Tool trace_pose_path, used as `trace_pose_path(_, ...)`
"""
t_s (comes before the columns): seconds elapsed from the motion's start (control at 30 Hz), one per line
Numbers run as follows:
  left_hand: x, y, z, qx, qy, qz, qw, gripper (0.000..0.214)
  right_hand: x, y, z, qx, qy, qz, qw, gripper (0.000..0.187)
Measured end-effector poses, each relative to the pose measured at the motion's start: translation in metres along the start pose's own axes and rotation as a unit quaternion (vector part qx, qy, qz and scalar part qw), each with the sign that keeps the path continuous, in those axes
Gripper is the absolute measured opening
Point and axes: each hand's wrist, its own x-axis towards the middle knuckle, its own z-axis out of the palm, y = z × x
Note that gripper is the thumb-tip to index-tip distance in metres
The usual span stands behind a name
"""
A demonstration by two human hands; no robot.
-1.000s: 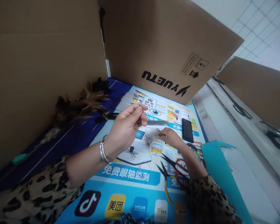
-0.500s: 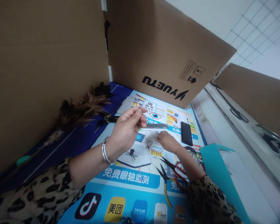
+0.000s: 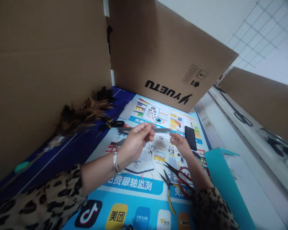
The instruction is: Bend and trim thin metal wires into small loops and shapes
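Observation:
My left hand (image 3: 136,139), with a silver bangle (image 3: 115,162) at the wrist, is closed in a pinch over the middle of the table. What sits between its thumb and fingers is too small to make out. Behind it lies a bundle of thin grey wires (image 3: 164,130), which shows on both sides of the hand. My right hand (image 3: 181,143) is to the right, apart from the left, its fingers curled together near the bundle's right end; anything in them is hidden. Below are yellow-handled pliers (image 3: 168,188) and red-handled scissors (image 3: 182,175).
Loose thin wire pieces (image 3: 151,150) are scattered on the printed mat (image 3: 98,191). A black phone (image 3: 190,138) lies right, beside a teal folder (image 3: 227,182). Brown feathers (image 3: 84,111) and a black key fob (image 3: 117,123) lie left. Cardboard panels (image 3: 163,48) stand around the back.
My left hand has lowered and shifted slightly right; the thin piece rising from its fingers no longer shows there. My right hand has moved a little right. The view has shifted slightly.

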Motion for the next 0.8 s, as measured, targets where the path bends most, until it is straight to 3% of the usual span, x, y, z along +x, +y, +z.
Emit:
trace_pose_path(0.17,-0.004,-0.027,-0.005,0.009,-0.011,-0.075,0.997,0.023,-0.010,0.008,-0.001,0.146,0.028,0.042,0.988,0.029)
trace_pose_path(0.37,-0.008,-0.047,-0.006,0.029,-0.032,-0.117,0.992,0.025,-0.023,0.004,-0.007,0.257,0.050,0.047,0.964,0.032)
trace_pose_path(0.6,-0.003,-0.076,0.010,0.049,-0.065,-0.197,0.977,0.023,-0.037,-0.012,-0.003,0.297,0.059,0.010,0.953,0.027)
trace_pose_path(0.8,0.003,-0.100,0.029,0.060,-0.032,-0.167,0.984,0.025,-0.056,-0.029,-0.001,0.274,0.029,-0.041,0.960,0.024)
